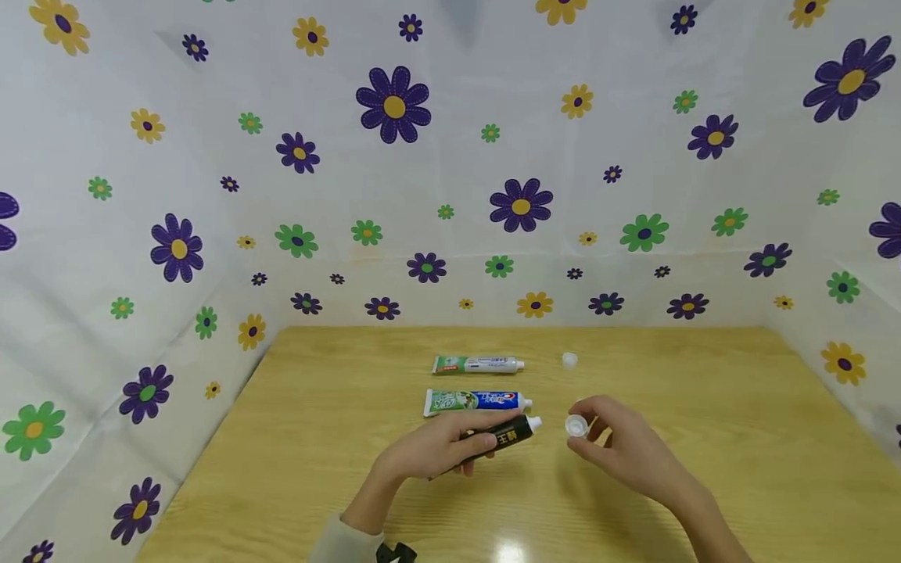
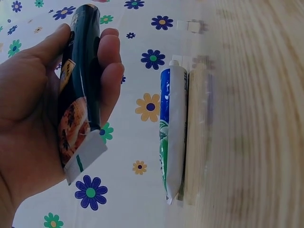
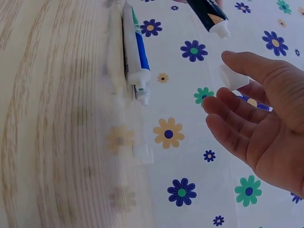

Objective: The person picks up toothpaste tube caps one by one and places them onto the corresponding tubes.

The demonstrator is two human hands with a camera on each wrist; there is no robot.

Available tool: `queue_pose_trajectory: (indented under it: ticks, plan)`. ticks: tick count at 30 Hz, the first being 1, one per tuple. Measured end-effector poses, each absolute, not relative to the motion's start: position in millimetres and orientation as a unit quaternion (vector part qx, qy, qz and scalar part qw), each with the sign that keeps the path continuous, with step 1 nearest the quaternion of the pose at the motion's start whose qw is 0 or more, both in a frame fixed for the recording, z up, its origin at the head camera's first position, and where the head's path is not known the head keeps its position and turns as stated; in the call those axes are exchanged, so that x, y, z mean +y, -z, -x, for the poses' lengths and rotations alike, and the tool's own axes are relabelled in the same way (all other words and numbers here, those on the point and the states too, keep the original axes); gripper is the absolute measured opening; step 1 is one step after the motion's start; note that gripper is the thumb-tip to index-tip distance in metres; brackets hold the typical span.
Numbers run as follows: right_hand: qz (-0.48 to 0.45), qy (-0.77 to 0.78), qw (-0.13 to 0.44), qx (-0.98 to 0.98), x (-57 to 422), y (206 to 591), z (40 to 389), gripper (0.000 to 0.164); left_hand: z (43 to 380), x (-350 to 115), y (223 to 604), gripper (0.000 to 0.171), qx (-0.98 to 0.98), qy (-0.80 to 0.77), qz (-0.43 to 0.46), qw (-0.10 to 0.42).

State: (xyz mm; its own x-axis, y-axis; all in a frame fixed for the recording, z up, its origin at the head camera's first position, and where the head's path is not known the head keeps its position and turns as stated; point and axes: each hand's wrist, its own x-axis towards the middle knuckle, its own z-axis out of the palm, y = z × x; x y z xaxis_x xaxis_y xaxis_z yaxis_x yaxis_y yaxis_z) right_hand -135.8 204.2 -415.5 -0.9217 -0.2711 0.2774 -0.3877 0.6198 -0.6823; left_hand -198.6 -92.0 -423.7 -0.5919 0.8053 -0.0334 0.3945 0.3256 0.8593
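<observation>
My left hand (image 1: 439, 446) grips a black toothpaste tube (image 1: 510, 434) above the table, its bare white nozzle pointing right. In the left wrist view the tube's pale crimped end sticks out below the palm. A short gap to the right, my right hand (image 1: 629, 450) pinches a white cap (image 3: 232, 77) between thumb and fingers, its hollow side showing in the head view. Just behind the left hand lies a blue and green toothpaste tube (image 1: 479, 400), uncapped. Farther back is a green and white toothpaste tube (image 1: 479, 365), with its nozzle also bare and to the right.
Another white cap (image 1: 569, 360) lies on the wooden table (image 1: 296, 438), right of the farthest tube. A white cloth with printed flowers (image 1: 450, 156) encloses the table's back and sides. Something black with a bit of white (image 1: 396, 553) shows at the bottom edge beside the left sleeve.
</observation>
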Motion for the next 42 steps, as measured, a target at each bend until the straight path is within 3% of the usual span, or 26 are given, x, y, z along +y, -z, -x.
queue_pose_trajectory:
  ticks: [19,42]
  plan:
    - [-0.207,-0.413,0.105,-0.881,197,418,136,0.029,197,-96,415,0.046,0.783,-0.424,-0.393,0.231]
    - [-0.199,-0.447,0.066,-0.87,194,413,136,0.028,199,-97,412,0.046,0.754,-0.432,-0.427,0.251]
